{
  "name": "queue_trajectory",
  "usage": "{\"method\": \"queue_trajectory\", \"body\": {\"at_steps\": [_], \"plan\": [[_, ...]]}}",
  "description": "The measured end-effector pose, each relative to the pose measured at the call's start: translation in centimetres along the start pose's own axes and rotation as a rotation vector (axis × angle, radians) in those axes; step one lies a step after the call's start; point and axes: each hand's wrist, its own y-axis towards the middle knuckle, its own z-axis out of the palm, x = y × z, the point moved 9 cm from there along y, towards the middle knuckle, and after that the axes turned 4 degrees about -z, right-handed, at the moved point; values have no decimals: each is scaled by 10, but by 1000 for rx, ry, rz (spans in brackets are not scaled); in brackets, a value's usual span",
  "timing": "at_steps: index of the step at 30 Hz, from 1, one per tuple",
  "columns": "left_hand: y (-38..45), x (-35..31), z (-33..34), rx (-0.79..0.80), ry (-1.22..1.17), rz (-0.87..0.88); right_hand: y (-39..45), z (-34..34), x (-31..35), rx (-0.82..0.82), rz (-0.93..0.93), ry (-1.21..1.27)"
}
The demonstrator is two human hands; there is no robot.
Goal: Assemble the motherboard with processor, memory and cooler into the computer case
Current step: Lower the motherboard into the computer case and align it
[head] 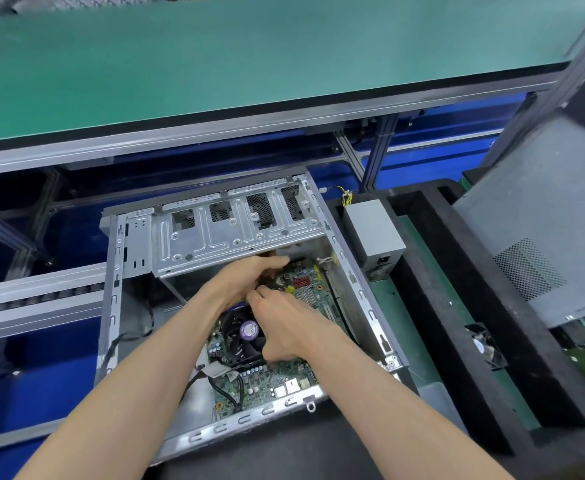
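Observation:
An open grey computer case [111, 306] lies on its side in front of me. Inside it lies the green motherboard [270, 379] with the black cooler fan [246, 332], which has a purple centre label. My left hand [246, 282] reaches in under the drive cage [235, 233], fingers curled around something small near the board's far edge. My right hand [284, 323] lies over the cooler's right side, its fingertips pinching a small part beside the left hand. What both hands hold is hidden by the fingers.
A grey power supply [374, 233] with yellow wires sits right of the case in a black foam tray [433, 306]. A grey side panel [540, 220] leans at far right. A green-topped shelf [249, 64] spans above. Black cables [124, 341] hang at the case's left.

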Motion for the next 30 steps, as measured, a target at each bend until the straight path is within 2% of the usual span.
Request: {"method": "queue_trajectory", "body": {"at_steps": [3, 6, 8, 9, 11, 14, 15, 16, 18, 21, 26, 30], "plan": [[-5, 2, -29, -215, 161, 28, 2, 5, -2, 22, 6, 8], [-8, -1, -31, -257, 445, 84, 1, 8, -4, 73, 16, 4], [-12, -7, -29, -312, 497, 137, -1, 7, -9, 107, 63, 7], [-15, -10, -30, -343, 492, 158, -2, 0, -10, 62, 95, 31], [-18, -8, -35, -388, 420, 168, -8, -25, -12, -158, 163, 51], [-20, 4, -43, -360, 77, 182, -26, -66, -17, -547, 308, -131], [-23, 6, -46, -362, 30, 187, -34, -75, -19, -637, 368, -170], [-23, 6, -50, -370, 93, 195, -40, -81, -25, -692, 433, -160], [-23, 6, -53, -403, 247, 200, -44, -78, -39, -657, 553, -92], [-27, 11, -59, -444, 140, 165, -41, -65, -53, -541, 623, -25], [-33, 5, -47, -378, 292, 148, -42, -48, -69, -455, 696, 104], [-31, 2, -38, -298, 302, 221, -42, -27, -75, -184, 747, 70]]}}
